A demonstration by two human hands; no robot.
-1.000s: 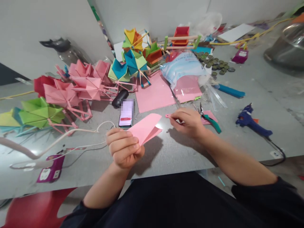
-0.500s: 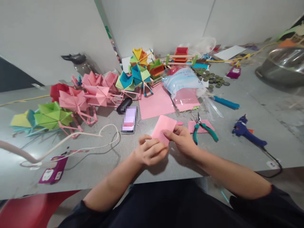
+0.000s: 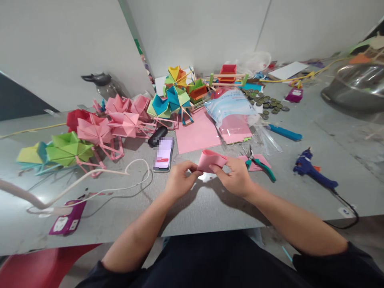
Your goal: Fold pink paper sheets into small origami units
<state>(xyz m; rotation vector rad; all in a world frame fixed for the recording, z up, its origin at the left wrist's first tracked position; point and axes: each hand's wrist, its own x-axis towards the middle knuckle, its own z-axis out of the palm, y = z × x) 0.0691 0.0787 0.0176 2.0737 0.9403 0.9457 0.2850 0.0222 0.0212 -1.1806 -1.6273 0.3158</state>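
A piece of pink paper (image 3: 210, 161), bent over into a loop at its far edge, is held between my two hands above the table. My left hand (image 3: 183, 179) pinches its near left corner between thumb and fingers. On the right side, my right hand (image 3: 235, 176) grips the paper with the thumb on the near face and the fingers behind. Close to the right hand, green-handled pliers (image 3: 261, 164) lie on another pink paper piece (image 3: 264, 158). A large pink sheet (image 3: 196, 134) lies flat beyond the hands, beside a phone (image 3: 163, 156).
Pink folded paper models (image 3: 94, 130) and green ones (image 3: 70, 148) stand at the left, near a white cable (image 3: 102, 170). A plastic paper packet (image 3: 231, 106) lies at the back. At the right are a blue glue gun (image 3: 315, 170), a blue cutter (image 3: 285, 132) and a metal pot (image 3: 357, 88).
The pink paper was held up fairly flat and now is bent over into a loop. My left hand has shifted from across its front to its left corner.
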